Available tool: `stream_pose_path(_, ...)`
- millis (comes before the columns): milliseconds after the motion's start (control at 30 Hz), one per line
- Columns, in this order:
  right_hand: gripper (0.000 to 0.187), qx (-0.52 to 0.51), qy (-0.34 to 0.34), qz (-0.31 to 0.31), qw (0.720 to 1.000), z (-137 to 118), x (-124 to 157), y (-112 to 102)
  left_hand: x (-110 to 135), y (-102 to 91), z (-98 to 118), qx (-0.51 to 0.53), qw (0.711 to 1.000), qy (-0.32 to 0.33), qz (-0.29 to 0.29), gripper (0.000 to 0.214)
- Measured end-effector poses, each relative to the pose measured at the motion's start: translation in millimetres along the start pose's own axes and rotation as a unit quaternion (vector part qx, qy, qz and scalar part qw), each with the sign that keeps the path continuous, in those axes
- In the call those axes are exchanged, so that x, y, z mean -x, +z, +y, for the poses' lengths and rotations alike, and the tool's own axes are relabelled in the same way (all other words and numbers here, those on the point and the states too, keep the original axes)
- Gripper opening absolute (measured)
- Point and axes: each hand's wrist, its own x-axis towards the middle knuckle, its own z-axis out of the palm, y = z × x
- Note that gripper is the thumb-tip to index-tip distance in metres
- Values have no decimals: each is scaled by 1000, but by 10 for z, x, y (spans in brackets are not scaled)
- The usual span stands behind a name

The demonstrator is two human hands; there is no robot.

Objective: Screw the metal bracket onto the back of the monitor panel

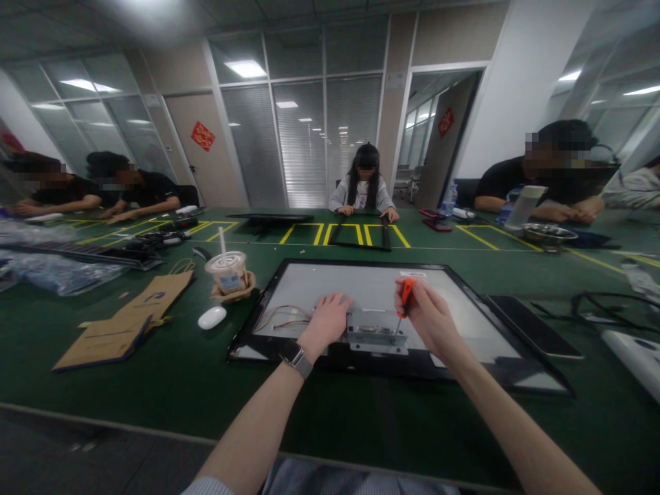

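Observation:
A flat display panel (289, 282) with a black frame lies on the green table before me. On its near middle part sits a metal bracket (377, 342) with connector ports along it. My left hand (330, 317) rests flat at the bracket's left end, fingers stretched out. My right hand (427, 313) grips a screwdriver (408, 294) with an orange handle. Its thin shaft points down to the bracket's right part; whether the tip sits in a screw is too small to tell. Thin cables (284, 317) lie on the panel left of my left hand.
Left of the panel are a white mouse (212, 317), a drink cup (227, 269) with a straw and brown paper bags (128, 316). At right lie a dark slab (533, 323) and black cables (592, 302). Across the table a person (364, 185) handles a black frame (359, 245).

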Motion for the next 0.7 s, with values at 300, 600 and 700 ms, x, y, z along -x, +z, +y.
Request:
stream_pose_path(300,21,11,-29,8,999,-22,1,4,-3,8,-4,3,1000,0,3,50)
stream_pose_path(600,21,14,-17,6,1000,-21,-4,-23,-9,52,-21,-1,1000,7,14,48)
stream_pose_path(700,25,11,-11,-3,1000,-18,0,-38,-14,59,-22,-6,1000,5,9,48)
